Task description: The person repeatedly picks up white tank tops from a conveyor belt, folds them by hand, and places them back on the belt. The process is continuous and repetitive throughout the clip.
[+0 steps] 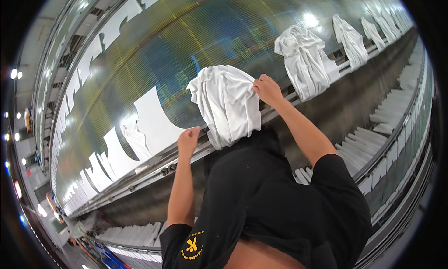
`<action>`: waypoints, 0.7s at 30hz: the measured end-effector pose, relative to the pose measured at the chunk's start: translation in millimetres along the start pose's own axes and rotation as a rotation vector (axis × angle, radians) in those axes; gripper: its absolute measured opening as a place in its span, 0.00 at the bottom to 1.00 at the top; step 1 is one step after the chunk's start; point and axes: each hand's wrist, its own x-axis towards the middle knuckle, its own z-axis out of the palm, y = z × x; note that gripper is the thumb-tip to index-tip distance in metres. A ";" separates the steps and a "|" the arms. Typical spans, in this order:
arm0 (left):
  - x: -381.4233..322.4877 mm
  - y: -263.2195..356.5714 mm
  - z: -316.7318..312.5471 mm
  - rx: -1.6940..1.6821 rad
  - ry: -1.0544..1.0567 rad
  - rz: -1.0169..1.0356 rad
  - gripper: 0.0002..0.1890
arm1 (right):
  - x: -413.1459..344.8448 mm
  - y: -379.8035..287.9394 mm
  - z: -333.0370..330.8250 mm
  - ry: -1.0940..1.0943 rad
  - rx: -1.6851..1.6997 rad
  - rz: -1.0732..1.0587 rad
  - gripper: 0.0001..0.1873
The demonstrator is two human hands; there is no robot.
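Observation:
A rumpled piece of white fabric [227, 104] lies before me over the near edge of a long, glossy table [140, 59]. My right hand [267, 89] pinches its upper right corner between thumb and fingers. My left hand [189, 139] is at the table's edge, left of the fabric, with thumb and fingertips together; whether it holds the thin tip of the flat white cut panel [157, 118] beside it, I cannot tell. That panel lies smooth on the table and has a curved side.
More crumpled white pieces [304, 62] drape over the table edge to the right. Flat white panels [113, 146] line it to the left. A metal rail [140, 179] runs along the near edge. Behind me, white bundles [364, 146] lie in rows beside another table.

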 end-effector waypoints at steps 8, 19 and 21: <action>7.0 40.1 57.9 -0.027 -0.115 -0.103 0.33 | 46.8 6.7 -46.0 -0.206 1.112 0.904 0.25; 17.4 39.7 57.1 -1.335 -0.204 -0.385 0.13 | -38.3 -3.3 -6.3 -0.065 1.613 0.925 0.05; 9.0 39.5 38.5 -1.593 -0.194 -0.387 0.14 | -46.0 5.2 -34.2 -0.088 1.638 0.864 0.06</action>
